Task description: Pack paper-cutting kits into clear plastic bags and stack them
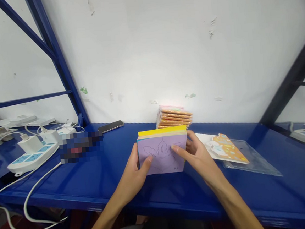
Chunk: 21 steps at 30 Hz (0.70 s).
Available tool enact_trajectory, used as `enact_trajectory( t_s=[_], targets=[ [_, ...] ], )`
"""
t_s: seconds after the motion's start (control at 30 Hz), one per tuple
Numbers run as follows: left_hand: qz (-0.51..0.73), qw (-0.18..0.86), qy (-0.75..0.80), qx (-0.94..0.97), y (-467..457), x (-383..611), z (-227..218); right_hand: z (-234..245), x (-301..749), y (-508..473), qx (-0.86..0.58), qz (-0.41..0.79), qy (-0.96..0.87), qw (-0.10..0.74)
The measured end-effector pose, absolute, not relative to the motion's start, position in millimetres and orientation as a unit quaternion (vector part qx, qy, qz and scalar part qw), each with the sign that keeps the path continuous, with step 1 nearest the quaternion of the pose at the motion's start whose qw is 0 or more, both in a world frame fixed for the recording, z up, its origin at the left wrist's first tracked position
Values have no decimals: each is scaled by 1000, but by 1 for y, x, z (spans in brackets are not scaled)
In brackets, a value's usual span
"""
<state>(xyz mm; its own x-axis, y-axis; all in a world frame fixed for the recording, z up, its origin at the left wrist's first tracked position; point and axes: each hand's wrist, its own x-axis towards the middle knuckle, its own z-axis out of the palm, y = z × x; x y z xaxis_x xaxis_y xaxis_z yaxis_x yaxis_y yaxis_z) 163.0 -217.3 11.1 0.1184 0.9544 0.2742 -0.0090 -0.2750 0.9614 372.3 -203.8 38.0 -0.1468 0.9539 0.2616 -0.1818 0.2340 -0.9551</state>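
Note:
Both hands hold a thick stack of coloured paper upright above the blue shelf. Its front sheet is lilac with a drawn outline, and yellow edges show along the top. My left hand grips the stack's lower left side, thumb across the front. My right hand holds the right side, with its thumb on the lilac sheet and its fingers behind. Just behind the stack stands a pile of orange-edged packets. To the right lies a printed card with an orange design, on a clear plastic bag.
A blue steel shelf runs below a white wall, with blue uprights at both sides. At the left are a power strip with white chargers, loose white cables and a black phone. A pixelated object lies beside them.

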Motion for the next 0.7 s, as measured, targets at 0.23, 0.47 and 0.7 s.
enact_trajectory(
  t_s=[0.23,0.47,0.7],
  targets=[
    [546,458,422,560,-220,172,6,44,365,-210,-345,495,-529,597],
    [542,433,447,565,-221,174,6,39,360,-213,-359,494,-528,590],
    [512,400,484,586,-221,174,15,46,377,-211,-403,402,-605,557]
  ],
)
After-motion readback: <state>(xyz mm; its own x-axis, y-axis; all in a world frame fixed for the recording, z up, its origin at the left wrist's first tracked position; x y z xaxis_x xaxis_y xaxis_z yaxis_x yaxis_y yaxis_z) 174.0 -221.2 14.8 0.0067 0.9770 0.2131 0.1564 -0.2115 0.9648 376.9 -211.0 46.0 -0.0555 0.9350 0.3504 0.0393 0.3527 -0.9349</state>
